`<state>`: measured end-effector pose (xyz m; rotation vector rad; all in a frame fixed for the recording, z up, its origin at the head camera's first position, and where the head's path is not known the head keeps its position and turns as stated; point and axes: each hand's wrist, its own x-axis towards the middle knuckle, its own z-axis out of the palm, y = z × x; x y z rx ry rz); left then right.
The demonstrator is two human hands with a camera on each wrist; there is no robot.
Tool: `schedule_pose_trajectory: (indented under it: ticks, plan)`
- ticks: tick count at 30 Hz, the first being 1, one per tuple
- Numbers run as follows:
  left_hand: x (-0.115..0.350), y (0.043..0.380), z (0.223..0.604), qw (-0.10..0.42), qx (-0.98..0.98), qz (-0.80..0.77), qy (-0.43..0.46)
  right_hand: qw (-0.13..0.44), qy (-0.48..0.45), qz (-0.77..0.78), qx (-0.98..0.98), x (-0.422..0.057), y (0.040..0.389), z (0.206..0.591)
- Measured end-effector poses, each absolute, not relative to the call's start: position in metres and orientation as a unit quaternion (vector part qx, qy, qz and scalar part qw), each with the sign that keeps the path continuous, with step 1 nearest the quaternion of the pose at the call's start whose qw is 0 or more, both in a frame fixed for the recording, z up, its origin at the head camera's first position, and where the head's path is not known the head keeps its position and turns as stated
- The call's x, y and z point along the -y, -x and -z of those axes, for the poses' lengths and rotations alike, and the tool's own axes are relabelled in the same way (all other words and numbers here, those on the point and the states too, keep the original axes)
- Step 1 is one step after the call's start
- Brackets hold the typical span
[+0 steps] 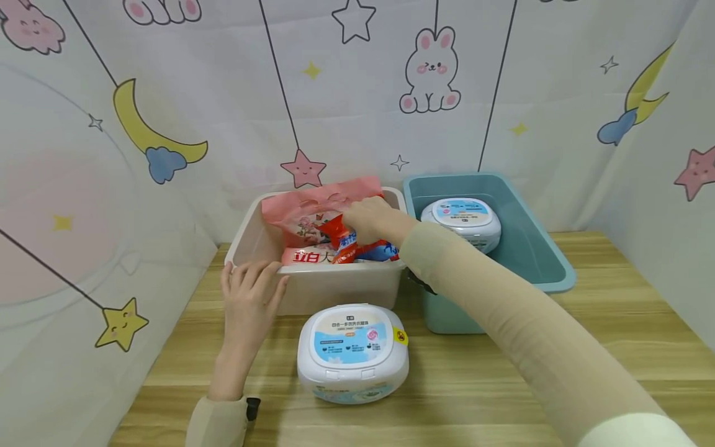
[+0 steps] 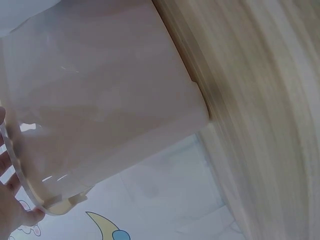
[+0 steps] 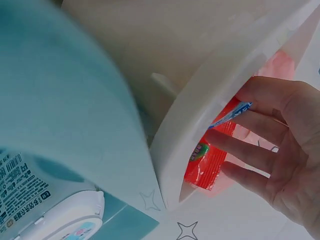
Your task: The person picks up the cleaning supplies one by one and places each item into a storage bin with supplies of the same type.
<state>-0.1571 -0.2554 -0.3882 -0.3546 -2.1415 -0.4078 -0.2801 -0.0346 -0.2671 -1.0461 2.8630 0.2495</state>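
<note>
Left hand (image 1: 251, 295): curled over the rim of the rectangular cream plastic bin (image 1: 335, 290).
Right hand (image 1: 371, 218): inside it, touching a slim red-and-blue plastic packet (image 1: 346, 249); whether gripped, cannot tell.
Packet: just left of the right hand.
Slip risk: slick-looking wrapping, if pinched lightly.

A table (image 1: 458, 397) with a light brown wood-grain top carries two bins and a lidded box. The cream plastic bin (image 1: 335, 290) stands on it under the right hand (image 1: 365, 220), its near left corner at the fingers of the left hand (image 1: 250, 298). Just beside that bin, to the right of the right hand, stands a teal plastic bin (image 1: 447, 315). The white lidded plastic box (image 1: 350, 354) sits right of the left hand, slightly nearer the person.
</note>
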Motion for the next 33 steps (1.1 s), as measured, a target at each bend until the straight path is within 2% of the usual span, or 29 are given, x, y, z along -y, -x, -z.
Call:
schedule_pose_trajectory:
  ticks: [15, 33]
  plan:
    - [0.255, 0.157, 0.388, 0.443, 0.871, 0.164, 0.138, 0.114, 0.34, -0.083, -0.93, 0.034, 0.278, 0.267]
    - [0.255, 0.16, 0.391, 0.463, 0.858, 0.172, 0.142, 0.086, 0.347, -0.083, -0.93, 0.026, 0.269, 0.241]
